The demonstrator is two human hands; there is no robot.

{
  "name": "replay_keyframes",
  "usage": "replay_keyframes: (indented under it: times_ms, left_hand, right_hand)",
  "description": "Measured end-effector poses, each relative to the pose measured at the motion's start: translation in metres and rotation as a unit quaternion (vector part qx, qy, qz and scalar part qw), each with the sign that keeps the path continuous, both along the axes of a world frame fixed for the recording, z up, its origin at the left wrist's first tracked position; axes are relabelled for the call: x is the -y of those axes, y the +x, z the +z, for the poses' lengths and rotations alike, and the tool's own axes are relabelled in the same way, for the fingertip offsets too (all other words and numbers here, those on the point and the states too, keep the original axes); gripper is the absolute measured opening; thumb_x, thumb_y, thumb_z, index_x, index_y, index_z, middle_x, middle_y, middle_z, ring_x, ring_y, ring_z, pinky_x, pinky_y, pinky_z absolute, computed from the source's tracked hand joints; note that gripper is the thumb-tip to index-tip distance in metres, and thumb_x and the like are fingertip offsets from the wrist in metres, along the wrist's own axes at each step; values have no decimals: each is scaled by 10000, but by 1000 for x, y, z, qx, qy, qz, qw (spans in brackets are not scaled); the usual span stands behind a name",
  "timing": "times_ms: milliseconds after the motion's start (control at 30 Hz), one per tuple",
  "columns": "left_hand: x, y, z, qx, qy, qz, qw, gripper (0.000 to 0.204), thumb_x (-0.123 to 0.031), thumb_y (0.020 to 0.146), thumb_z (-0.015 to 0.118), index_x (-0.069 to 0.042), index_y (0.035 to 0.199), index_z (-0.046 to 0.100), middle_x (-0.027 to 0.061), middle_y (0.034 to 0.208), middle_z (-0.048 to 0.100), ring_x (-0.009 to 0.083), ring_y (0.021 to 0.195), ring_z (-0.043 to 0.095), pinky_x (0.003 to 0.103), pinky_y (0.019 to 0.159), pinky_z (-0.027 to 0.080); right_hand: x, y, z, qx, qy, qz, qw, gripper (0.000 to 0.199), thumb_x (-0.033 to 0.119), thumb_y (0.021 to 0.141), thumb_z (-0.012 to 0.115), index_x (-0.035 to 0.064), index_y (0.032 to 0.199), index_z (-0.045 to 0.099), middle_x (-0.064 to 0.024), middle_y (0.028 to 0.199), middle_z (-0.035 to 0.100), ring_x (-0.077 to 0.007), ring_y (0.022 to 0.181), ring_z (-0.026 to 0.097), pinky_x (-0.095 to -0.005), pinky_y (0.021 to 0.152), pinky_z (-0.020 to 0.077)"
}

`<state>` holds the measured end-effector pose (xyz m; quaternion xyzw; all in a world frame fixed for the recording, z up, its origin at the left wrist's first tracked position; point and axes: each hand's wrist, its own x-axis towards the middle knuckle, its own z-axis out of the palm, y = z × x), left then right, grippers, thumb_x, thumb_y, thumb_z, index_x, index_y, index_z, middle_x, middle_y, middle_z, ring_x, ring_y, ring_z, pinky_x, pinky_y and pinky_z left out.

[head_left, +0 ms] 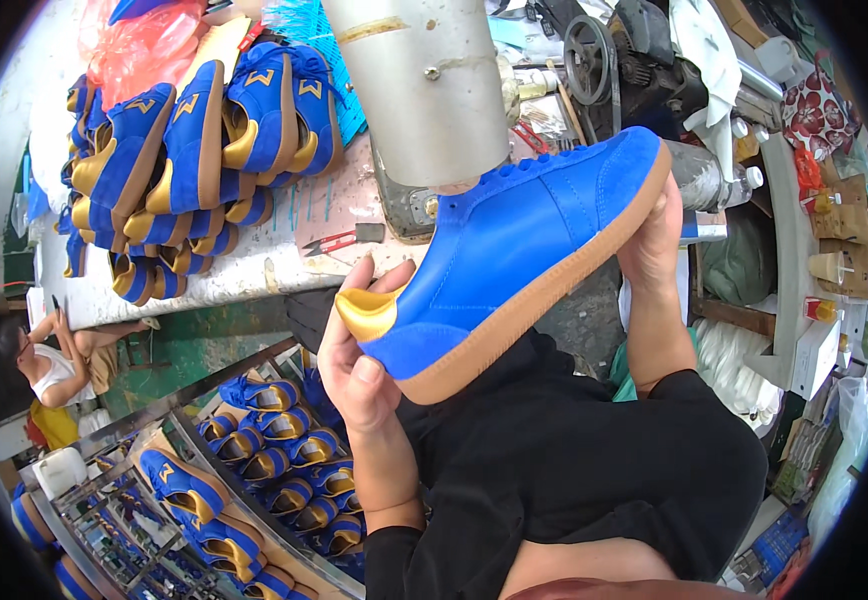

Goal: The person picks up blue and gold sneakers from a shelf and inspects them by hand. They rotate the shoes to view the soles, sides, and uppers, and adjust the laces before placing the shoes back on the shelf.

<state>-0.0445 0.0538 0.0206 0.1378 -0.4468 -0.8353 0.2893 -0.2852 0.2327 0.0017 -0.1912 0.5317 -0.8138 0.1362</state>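
Observation:
A blue sneaker (514, 260) with a gold heel collar and a tan gum sole is held up in front of me, its side facing me. My left hand (359, 360) grips the heel end, thumb on the near side and fingertips showing behind the gold collar. At the toe, my right hand (654, 230) closes around the sole; most of its fingers are hidden behind the shoe. Just beyond the sneaker stands the grey metal head of a machine (434, 90). Red-handled thread snips (344, 240) lie on the table left of it.
A pile of blue and gold sneakers (189, 150) covers the table's left part. More sneakers fill a rack (284, 460) at lower left. A handwheel (591, 58) and a plastic bottle (714, 178) are at right. Another person (59, 360) sits far left.

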Motion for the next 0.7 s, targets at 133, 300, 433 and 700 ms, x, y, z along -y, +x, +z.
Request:
replay_keyframes:
  times_ms: [133, 300, 433, 700]
  left_hand:
    - [5, -27, 4, 25, -42, -6, 999, 853, -428, 905, 619, 133, 1458, 291, 242, 1426, 471, 303, 1281, 533, 430, 1105, 398]
    - [19, -48, -1, -9, -53, -8, 999, 624, -362, 1012, 428, 105, 1423, 376, 191, 1378, 521, 236, 1221, 563, 378, 1053, 422]
    - [32, -55, 6, 7, -20, 6, 1000, 729, -390, 975, 515, 116, 1461, 318, 203, 1339, 555, 238, 1217, 574, 363, 1065, 413]
    - [44, -50, 4, 24, 48, 42, 998, 488, -415, 1049, 365, -34, 1267, 577, 78, 1195, 663, 212, 1118, 626, 380, 981, 468]
  right_hand:
    - [-5, -6, 6, -2, -16, -14, 1000, 781, 507, 820, 765, -15, 1294, 429, -96, 1018, 634, -163, 802, 673, -275, 625, 565]
    - [-9, -4, 11, -14, -9, -27, 999, 692, 463, 847, 755, -27, 1214, 433, -141, 925, 643, -198, 618, 673, -290, 471, 566]
    - [-14, -1, 10, -23, -16, -6, 1000, 678, 438, 843, 768, -30, 1199, 432, -155, 930, 648, -207, 610, 674, -301, 452, 570]
    - [-7, 12, 13, -13, -11, 5, 1000, 691, 410, 806, 813, -25, 1189, 435, -141, 981, 640, -187, 647, 674, -277, 389, 544]
